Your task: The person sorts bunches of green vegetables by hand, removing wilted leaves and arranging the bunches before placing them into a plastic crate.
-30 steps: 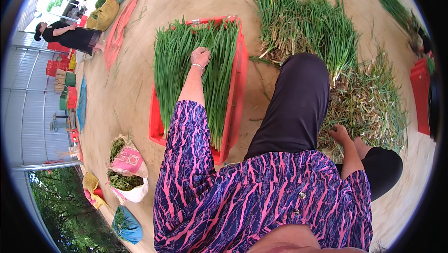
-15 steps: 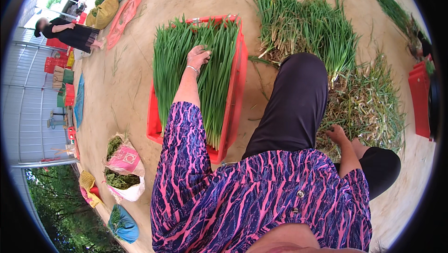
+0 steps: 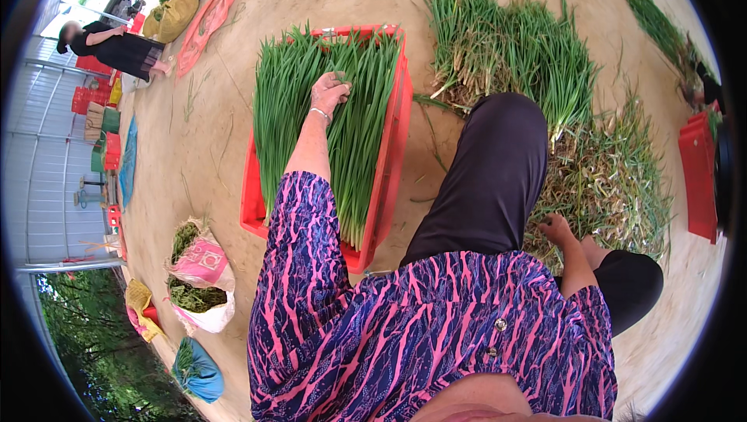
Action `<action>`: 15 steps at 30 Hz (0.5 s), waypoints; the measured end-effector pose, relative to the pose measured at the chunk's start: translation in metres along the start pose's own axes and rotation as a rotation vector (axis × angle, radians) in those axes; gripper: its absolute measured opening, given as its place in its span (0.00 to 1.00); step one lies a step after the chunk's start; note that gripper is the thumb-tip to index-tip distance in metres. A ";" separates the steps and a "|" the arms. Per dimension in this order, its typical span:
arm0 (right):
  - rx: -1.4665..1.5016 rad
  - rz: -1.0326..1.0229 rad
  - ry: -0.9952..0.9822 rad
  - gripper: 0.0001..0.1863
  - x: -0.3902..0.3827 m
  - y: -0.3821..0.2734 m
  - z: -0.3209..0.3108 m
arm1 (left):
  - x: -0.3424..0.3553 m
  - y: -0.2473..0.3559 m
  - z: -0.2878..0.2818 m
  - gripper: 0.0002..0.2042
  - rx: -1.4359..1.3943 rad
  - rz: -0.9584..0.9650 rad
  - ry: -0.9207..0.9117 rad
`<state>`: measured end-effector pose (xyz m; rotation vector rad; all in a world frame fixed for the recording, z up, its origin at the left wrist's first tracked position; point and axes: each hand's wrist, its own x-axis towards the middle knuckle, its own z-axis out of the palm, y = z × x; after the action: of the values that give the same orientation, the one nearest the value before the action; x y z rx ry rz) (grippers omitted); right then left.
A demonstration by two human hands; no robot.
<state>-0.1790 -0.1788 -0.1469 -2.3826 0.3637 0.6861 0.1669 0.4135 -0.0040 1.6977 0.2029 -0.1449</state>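
My left hand (image 3: 331, 91) rests on the green garlic chives (image 3: 362, 142) laid lengthwise in a red plastic crate (image 3: 389, 138). Its fingers are curled down among the leaves near the far half of the crate; whether they pinch any leaf is hidden. Low on the right, beside my folded leg, my right hand (image 3: 555, 229) hangs at the near edge of a heap of loose leaves and pale trimmings (image 3: 615, 181). Its fingers are bent closed, and what they hold, if anything, is too small to make out.
Untrimmed chives (image 3: 510, 45) lie in bunches beyond my knee. Another red crate (image 3: 698, 177) stands at the far right. On the left are an open sack of greens (image 3: 204, 266) and a blue bag (image 3: 200, 371). A person in black (image 3: 117, 50) stands at the far left.
My left hand stays over the chives, having shifted only slightly. My right hand has barely moved beside the heap. The view has turned a little, and the distant person's arm has changed position.
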 end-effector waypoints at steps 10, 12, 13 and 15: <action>-0.039 -0.019 0.006 0.16 -0.007 -0.009 0.000 | 0.027 0.000 0.003 0.12 0.728 -0.018 0.163; -0.039 -0.032 0.002 0.16 -0.005 -0.010 0.001 | 0.031 0.000 -0.002 0.13 0.840 -0.003 0.128; -0.041 -0.044 0.000 0.16 -0.002 -0.008 0.002 | 0.032 0.001 -0.006 0.16 0.880 0.008 0.138; -0.021 0.023 -0.010 0.17 -0.011 0.007 0.008 | 0.034 0.013 0.020 0.17 1.045 0.027 0.064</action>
<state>-0.1943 -0.1784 -0.1500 -2.3972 0.3827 0.7152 0.2034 0.3934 -0.0015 2.7457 0.1565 -0.1926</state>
